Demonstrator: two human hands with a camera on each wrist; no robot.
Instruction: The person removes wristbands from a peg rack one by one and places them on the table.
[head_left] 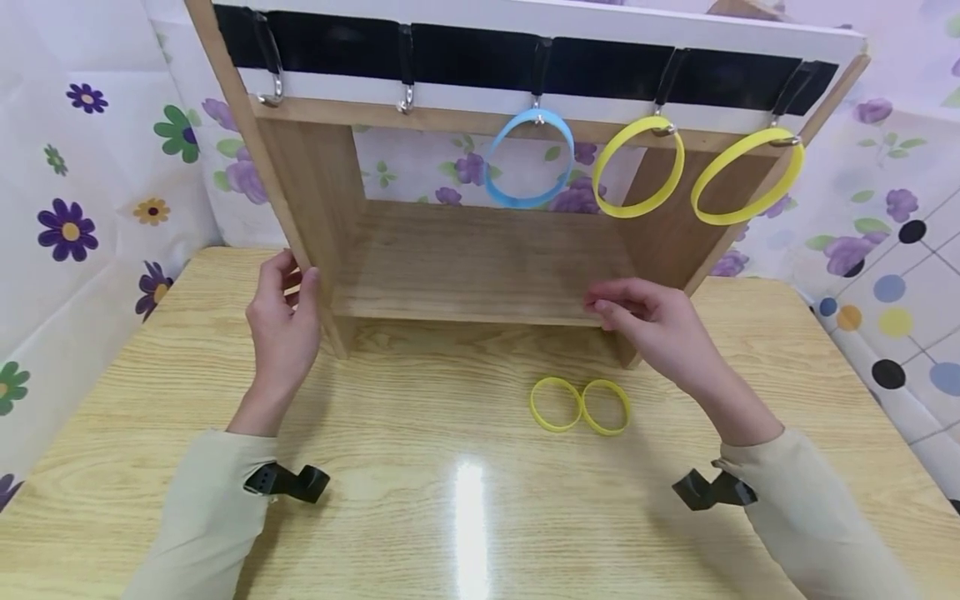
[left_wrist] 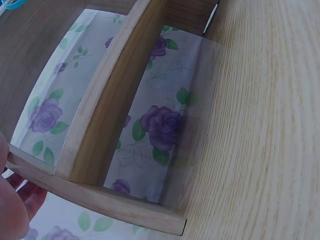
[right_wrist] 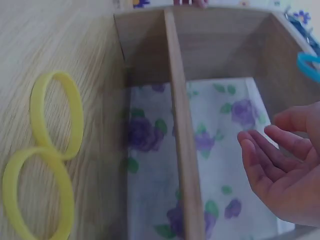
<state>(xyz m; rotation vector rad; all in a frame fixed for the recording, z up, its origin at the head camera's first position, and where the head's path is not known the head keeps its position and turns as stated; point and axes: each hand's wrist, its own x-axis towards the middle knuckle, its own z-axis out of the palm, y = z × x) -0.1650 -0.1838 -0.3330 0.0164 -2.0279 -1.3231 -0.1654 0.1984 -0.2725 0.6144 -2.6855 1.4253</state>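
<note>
A wooden shelf rack (head_left: 480, 258) stands upright on the table, with a row of metal hooks along its top. My left hand (head_left: 287, 321) grips the front edge of its left side panel (left_wrist: 100, 197), thumb on one side and fingers behind. Near the right end of the shelf board, my right hand (head_left: 652, 321) has its fingers loosely bent; the right wrist view shows nothing in it. A blue wristband (head_left: 489, 179) hangs from the middle hook. Two yellow wristbands, one (head_left: 600, 179) beside it and another (head_left: 701, 196) at the far right, hang on the neighbouring hooks.
Two more yellow wristbands, a left one (head_left: 533, 404) and a right one (head_left: 627, 408), lie side by side on the wood-grain table (head_left: 390, 483) before the rack. The two leftmost hooks, one (head_left: 276, 90) at the end and one (head_left: 407, 102) inward, hold no band. Flowered sheets cover the walls behind.
</note>
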